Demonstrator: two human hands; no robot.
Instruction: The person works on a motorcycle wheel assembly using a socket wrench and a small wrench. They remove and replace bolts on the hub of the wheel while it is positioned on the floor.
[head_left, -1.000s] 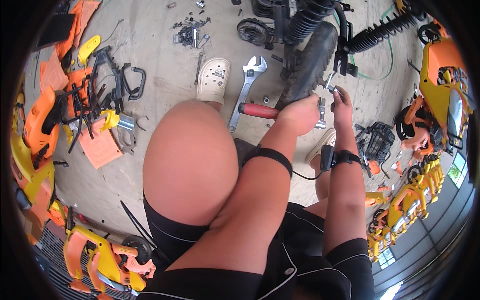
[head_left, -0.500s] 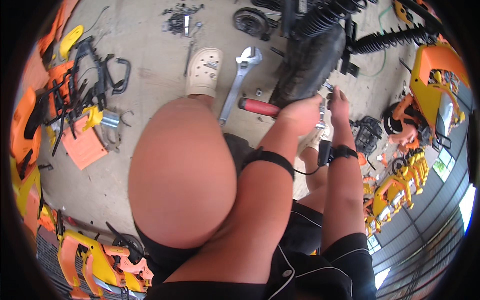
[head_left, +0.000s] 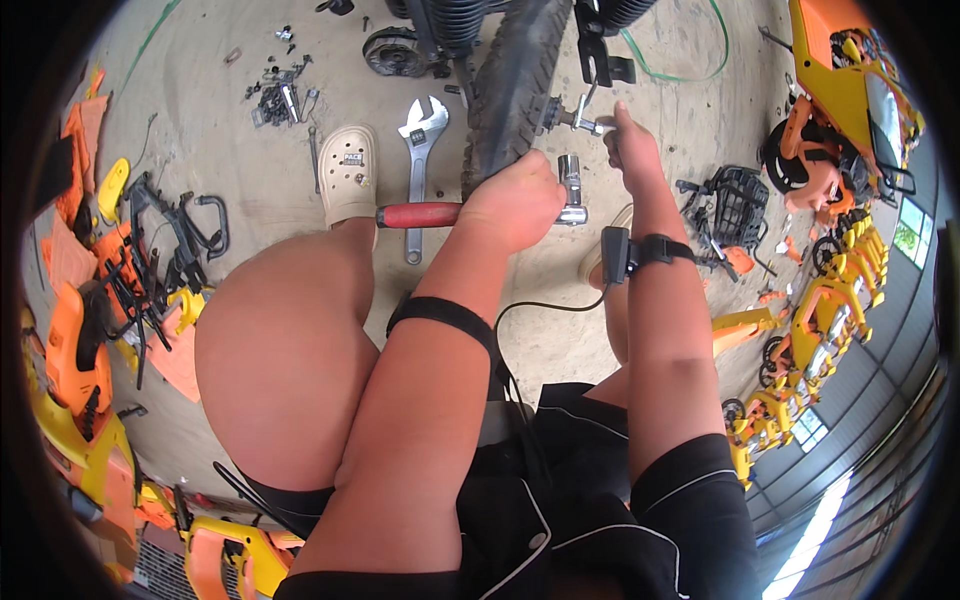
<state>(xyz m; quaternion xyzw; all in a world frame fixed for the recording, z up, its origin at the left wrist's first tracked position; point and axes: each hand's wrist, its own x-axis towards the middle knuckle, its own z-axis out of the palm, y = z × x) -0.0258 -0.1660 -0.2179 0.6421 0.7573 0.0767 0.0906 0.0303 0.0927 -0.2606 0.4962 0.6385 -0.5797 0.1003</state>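
Ratchet (head_left: 573,214) crosswise in clenched left hand (head_left: 515,205), red handle (head_left: 420,215) leftward, middle hidden; right hand (head_left: 634,150) by bolt (head_left: 598,127), can't tell grip

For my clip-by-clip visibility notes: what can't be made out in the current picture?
In the head view:
Middle of the red-handled socket wrench: covered by the left hand.
Right fingertips' contact with the axle end: unclear, the right hand curls over them.
Far end of the tyre: cut off by the top edge.
Pieces in the hardware pile: too small to identify.
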